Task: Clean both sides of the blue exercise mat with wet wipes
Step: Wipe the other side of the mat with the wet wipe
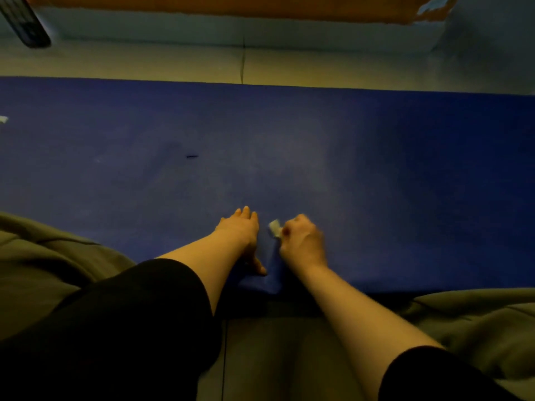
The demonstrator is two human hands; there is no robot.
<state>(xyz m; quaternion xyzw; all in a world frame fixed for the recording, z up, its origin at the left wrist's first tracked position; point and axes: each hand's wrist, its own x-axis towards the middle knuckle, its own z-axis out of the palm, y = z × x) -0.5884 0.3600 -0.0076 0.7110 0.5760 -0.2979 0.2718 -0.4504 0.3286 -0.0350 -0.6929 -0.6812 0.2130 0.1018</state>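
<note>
Here, right hand (302, 241) around wet wipe (275, 227) on blue mat (376, 175)

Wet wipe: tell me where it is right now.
Head view, low centre: the wet wipe is bunched in the right hand on the blue mat, beside the left hand.

The light was dim and yellowish. A pale tiled floor (173, 63) ran across twelve o'clock, one dark seam crossing it. Beyond it stood a light blue wall base (202, 27) under an orange-brown band (231, 5), chipped toward one o'clock. A dark object (24, 23) leaned in at eleven o'clock. Olive-green bedding (34, 273) lay crumpled at eight and four o'clock.
</note>
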